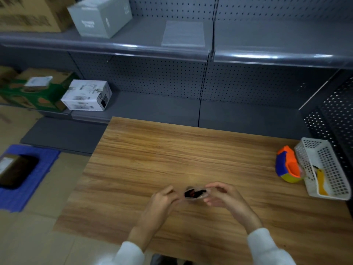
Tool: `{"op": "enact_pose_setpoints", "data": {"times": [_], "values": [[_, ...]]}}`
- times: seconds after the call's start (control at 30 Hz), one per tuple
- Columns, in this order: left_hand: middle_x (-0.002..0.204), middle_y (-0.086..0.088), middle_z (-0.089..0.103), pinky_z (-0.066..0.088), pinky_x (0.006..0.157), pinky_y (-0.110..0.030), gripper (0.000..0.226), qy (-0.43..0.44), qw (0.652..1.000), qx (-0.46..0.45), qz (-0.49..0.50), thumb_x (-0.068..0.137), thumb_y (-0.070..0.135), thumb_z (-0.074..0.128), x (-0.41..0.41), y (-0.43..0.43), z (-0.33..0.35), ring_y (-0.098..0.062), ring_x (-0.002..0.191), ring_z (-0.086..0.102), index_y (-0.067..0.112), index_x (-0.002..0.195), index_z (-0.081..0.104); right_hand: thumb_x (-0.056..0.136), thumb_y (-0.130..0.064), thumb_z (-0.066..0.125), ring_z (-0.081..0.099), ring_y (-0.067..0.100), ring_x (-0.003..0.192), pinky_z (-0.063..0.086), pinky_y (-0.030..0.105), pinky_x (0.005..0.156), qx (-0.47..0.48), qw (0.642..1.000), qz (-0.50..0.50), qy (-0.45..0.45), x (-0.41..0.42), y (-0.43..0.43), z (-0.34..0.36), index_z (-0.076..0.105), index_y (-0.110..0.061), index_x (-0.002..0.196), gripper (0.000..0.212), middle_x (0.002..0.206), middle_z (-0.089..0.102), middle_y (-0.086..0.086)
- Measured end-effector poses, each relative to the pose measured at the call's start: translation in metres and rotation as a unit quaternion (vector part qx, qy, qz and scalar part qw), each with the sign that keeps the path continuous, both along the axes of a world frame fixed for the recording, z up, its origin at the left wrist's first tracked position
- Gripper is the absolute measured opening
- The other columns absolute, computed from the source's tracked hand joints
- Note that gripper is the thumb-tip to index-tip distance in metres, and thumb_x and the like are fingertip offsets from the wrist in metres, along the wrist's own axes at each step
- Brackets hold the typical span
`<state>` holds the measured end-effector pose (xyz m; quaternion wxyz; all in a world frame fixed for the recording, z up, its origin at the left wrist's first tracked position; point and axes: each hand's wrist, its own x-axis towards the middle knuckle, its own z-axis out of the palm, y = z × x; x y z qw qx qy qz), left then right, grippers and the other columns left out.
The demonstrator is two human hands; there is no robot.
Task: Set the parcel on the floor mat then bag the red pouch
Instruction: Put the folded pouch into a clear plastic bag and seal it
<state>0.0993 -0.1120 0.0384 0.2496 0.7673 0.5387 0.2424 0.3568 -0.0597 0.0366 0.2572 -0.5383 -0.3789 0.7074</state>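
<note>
A dark parcel [18,170] with a white label lies on the blue floor mat [38,180] at the left. Over the wooden table [172,150] both my hands hold a small clear plastic bag [202,197] with the red and black pouch [193,194] seen inside it. My left hand [162,201] pinches the bag's left side. My right hand [225,197] pinches its right side, fingers curled round the edge. The bag is small and blurred, so I cannot tell how far in the pouch sits.
An orange, blue and yellow tape dispenser [288,167] and a white perforated basket [324,165] stand at the table's right edge. Grey shelves behind hold a white box [87,95], cardboard boxes [28,14] and flat clear bags [183,33].
</note>
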Motion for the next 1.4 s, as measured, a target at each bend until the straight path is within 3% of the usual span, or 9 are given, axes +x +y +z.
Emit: {"op": "enact_pose_setpoints", "data": {"times": [0.17, 0.3, 0.4, 0.47, 0.57, 0.73, 1.0, 1.2, 1.4], "values": [[0.093, 0.018, 0.068, 0.054, 0.069, -0.021, 0.014, -0.039, 0.997, -0.014, 0.068, 0.092, 0.026, 0.068, -0.008, -0.002, 0.004, 0.006, 0.085, 0.065, 0.027, 0.101, 0.057, 0.076, -0.011, 0.082, 0.073, 0.028, 0.101, 0.058, 0.038, 0.091, 0.074, 0.996, 0.042, 0.013, 0.009, 0.0, 0.001, 0.073, -0.008, 0.114, 0.039, 0.107, 0.076, 0.016], [0.092, 0.018, 0.071, 0.054, 0.072, -0.016, 0.031, -0.05, 0.994, -0.029, 0.09, 0.086, 0.025, 0.075, -0.012, 0.008, 0.006, 0.01, 0.086, 0.065, 0.029, 0.106, 0.052, 0.087, 0.005, 0.068, 0.073, 0.03, 0.075, 0.061, 0.028, 0.068, 0.127, 0.992, -0.013, -0.021, 0.005, 0.004, -0.001, 0.076, 0.0, 0.096, 0.013, 0.084, 0.077, 0.02], [0.085, 0.017, 0.071, 0.056, 0.068, -0.022, 0.023, -0.03, 0.996, -0.027, 0.077, 0.083, 0.026, 0.077, -0.016, 0.017, 0.009, 0.01, 0.08, 0.064, 0.029, 0.096, 0.059, 0.086, 0.002, 0.071, 0.062, 0.017, 0.056, 0.051, 0.024, 0.053, 0.183, 0.981, -0.018, -0.057, 0.003, 0.007, -0.001, 0.08, -0.007, 0.084, 0.013, 0.066, 0.072, 0.01], [0.083, 0.017, 0.071, 0.056, 0.066, -0.023, 0.018, -0.019, 0.998, -0.018, 0.063, 0.082, 0.028, 0.078, -0.019, 0.022, 0.014, 0.01, 0.078, 0.064, 0.028, 0.092, 0.063, 0.083, -0.005, 0.076, 0.061, 0.008, 0.06, 0.047, 0.019, 0.059, 0.233, 0.969, -0.016, -0.083, 0.004, 0.009, -0.002, 0.081, -0.016, 0.08, 0.013, 0.068, 0.071, 0.001], [0.085, 0.02, 0.071, 0.056, 0.069, -0.019, 0.014, -0.022, 0.999, -0.021, 0.042, 0.082, 0.028, 0.078, -0.02, 0.028, 0.022, 0.012, 0.08, 0.065, 0.025, 0.094, 0.071, 0.08, -0.019, 0.078, 0.058, 0.01, 0.078, 0.045, 0.019, 0.071, 0.292, 0.95, -0.013, -0.109, 0.007, 0.012, -0.005, 0.082, -0.024, 0.08, 0.007, 0.086, 0.059, 0.01], [0.088, 0.014, 0.074, 0.055, 0.076, -0.02, 0.016, -0.057, 0.995, -0.066, 0.037, 0.084, 0.023, 0.076, -0.012, 0.041, 0.039, 0.003, 0.084, 0.067, 0.023, 0.1, 0.076, 0.088, -0.014, 0.071, 0.064, 0.02, 0.1, 0.049, 0.03, 0.087, 0.294, 0.952, -0.052, -0.063, 0.007, 0.011, -0.002, 0.079, -0.014, 0.085, 0.009, 0.102, 0.063, 0.006], [0.09, 0.016, 0.065, 0.051, 0.078, -0.013, 0.05, -0.077, 0.993, -0.073, 0.051, 0.088, 0.017, 0.071, 0.013, 0.038, 0.047, -0.003, 0.087, 0.064, 0.032, 0.133, 0.056, 0.094, -0.008, 0.065, 0.069, 0.014, 0.088, 0.052, 0.02, 0.079, 0.263, 0.953, -0.146, -0.028, -0.003, 0.009, 0.009, 0.074, -0.006, 0.09, 0.01, 0.092, 0.075, 0.01], [0.086, 0.016, 0.061, 0.052, 0.067, -0.026, 0.016, -0.047, 0.996, -0.039, 0.065, 0.083, 0.04, 0.074, 0.032, 0.047, 0.04, -0.004, 0.076, 0.061, 0.029, 0.095, 0.076, 0.093, 0.0, 0.064, 0.067, 0.01, 0.075, 0.053, 0.016, 0.068, 0.275, 0.95, -0.149, 0.001, -0.007, 0.012, 0.015, 0.07, 0.006, 0.089, 0.01, 0.083, 0.072, 0.016], [0.079, 0.019, 0.06, 0.046, 0.066, -0.014, 0.014, -0.051, 0.997, -0.015, 0.063, 0.083, 0.032, 0.075, 0.036, 0.053, 0.045, 0.0, 0.076, 0.061, 0.027, 0.096, 0.079, 0.092, -0.006, 0.066, 0.07, 0.018, 0.083, 0.053, 0.023, 0.079, 0.263, 0.949, -0.173, -0.003, 0.0, 0.007, 0.008, 0.076, -0.004, 0.088, 0.011, 0.087, 0.077, 0.012]]}}
